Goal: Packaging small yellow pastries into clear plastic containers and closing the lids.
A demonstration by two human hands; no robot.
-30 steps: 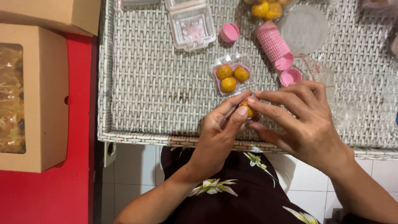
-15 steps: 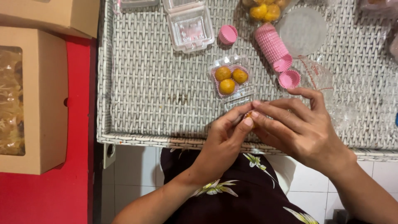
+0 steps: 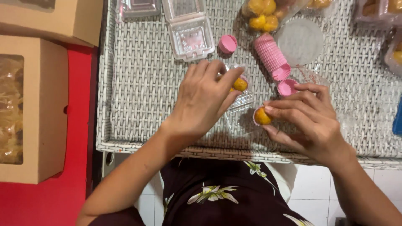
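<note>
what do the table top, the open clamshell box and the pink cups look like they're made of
Table top: woven wicker or rattan-like strands with a whitish, matte look; the basket weave shows. Clamshell box: thin clear plastic, glossy, see-through with moulded ridges. Pink cups: probably pleated paper liners, matte, nested in a stack.

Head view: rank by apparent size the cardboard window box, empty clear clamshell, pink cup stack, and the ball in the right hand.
1. Cardboard window box, partly cropped.
2. Empty clear clamshell.
3. Pink cup stack.
4. Yellow ball in the right hand, partly covered by fingers.
</note>
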